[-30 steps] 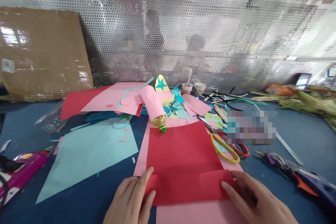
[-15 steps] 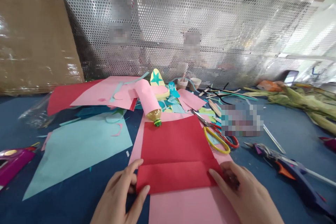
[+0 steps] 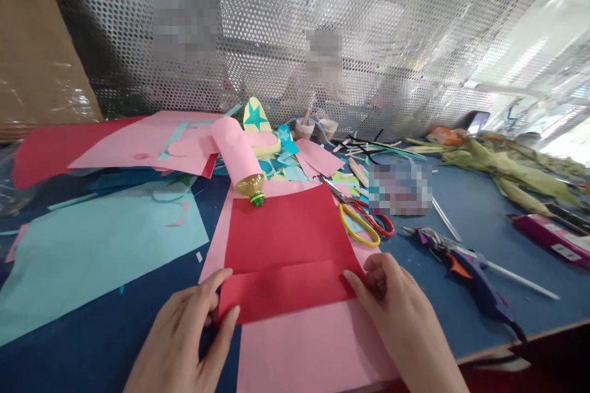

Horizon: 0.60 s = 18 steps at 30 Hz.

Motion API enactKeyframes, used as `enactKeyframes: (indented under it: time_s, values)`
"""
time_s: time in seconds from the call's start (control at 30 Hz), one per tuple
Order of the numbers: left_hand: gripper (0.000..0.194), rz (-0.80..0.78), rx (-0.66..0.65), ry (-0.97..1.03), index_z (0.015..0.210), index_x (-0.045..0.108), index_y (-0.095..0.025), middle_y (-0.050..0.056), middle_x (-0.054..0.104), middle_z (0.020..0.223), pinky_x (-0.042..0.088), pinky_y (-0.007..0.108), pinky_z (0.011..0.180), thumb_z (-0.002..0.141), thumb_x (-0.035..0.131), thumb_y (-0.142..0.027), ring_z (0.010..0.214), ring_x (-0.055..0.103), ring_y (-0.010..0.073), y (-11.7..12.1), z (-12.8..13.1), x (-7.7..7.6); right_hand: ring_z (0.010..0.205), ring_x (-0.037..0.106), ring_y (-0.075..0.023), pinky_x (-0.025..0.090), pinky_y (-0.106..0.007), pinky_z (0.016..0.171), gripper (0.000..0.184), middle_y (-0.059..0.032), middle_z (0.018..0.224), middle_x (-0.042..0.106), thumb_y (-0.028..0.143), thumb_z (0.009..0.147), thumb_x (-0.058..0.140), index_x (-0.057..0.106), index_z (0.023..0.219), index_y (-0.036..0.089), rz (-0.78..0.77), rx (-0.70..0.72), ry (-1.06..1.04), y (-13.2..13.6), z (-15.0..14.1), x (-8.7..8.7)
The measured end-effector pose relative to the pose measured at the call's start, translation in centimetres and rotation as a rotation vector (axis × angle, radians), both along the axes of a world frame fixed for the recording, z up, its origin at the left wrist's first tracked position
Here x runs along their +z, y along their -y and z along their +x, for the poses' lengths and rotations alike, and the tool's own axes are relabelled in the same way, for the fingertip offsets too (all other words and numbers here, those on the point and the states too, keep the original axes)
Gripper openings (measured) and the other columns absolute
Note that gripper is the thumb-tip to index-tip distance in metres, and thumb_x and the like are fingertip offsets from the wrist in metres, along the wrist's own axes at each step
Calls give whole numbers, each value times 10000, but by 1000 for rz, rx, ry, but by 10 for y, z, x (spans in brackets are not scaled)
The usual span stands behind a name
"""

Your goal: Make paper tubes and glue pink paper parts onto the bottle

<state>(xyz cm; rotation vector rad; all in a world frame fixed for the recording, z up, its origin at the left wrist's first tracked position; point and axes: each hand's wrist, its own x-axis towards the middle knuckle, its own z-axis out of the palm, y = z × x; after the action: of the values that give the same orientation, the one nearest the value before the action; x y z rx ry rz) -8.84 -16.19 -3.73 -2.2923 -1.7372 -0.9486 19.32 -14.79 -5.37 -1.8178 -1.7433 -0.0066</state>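
A sheet of red paper (image 3: 286, 230) lies in front of me, its near edge folded up into a band across the front. At the band's left end, my left hand (image 3: 188, 325) pinches the paper between thumb and fingers. My right hand (image 3: 391, 301) grips the right end the same way, thumb on top and fingertips curled behind. Pink paper (image 3: 304, 350) lies beneath the red sheet. Just beyond its far edge rests a bottle wrapped in pink paper (image 3: 239, 156), with a green cap. Scissors (image 3: 359, 215) with red and yellow handles lie at the right edge.
Light blue paper (image 3: 106, 245) covers the table's left. A blue glue gun (image 3: 470, 276) and a purple cutter-like tool (image 3: 548, 236) lie right, near corn husks (image 3: 511, 172). Paper scraps, small cups (image 3: 304, 129) and a perforated metal screen (image 3: 267, 18) stand behind. Cardboard (image 3: 41, 43) leans at left.
My view has turned to the right, so the things on the table appear farther left. Both hands keep their hold on the folded red paper, which looks much the same.
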Motion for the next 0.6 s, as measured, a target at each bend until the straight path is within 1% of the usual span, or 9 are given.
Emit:
enactKeyframes:
  time_s: [0.17, 0.27, 0.4, 0.6]
  values:
    - [310, -3, -18, -17, 1179, 534, -247, 27, 642, 818, 531, 302, 634, 974, 395, -435, 731, 648, 197, 2, 1, 1, 618, 553, -218, 434, -312, 567, 428, -10, 653, 571, 645, 918, 376, 438, 764, 251, 22, 23, 38, -1, 0, 2]
    - [257, 27, -95, -46, 1136, 565, -238, 29, 676, 847, 520, 311, 679, 981, 399, -358, 779, 651, 202, 1, 1, 2, 637, 554, -221, 440, -315, 582, 429, -17, 670, 585, 639, 926, 364, 452, 778, 247, 16, 32, 45, -1, 0, 3]
    - [190, 45, -181, -91, 1042, 598, -229, 13, 672, 790, 508, 314, 686, 966, 425, -245, 764, 646, 202, -2, -1, 4, 655, 547, -223, 434, -314, 591, 430, -20, 669, 582, 631, 932, 360, 460, 776, 243, -10, 31, 44, 1, -1, 6]
    - [185, 64, -200, -103, 1003, 607, -221, 9, 666, 773, 503, 321, 692, 968, 426, -243, 746, 635, 198, -2, -2, 6, 649, 548, -210, 429, -323, 625, 411, -25, 689, 598, 572, 960, 359, 501, 770, 236, -10, 81, 34, 1, -2, 9]
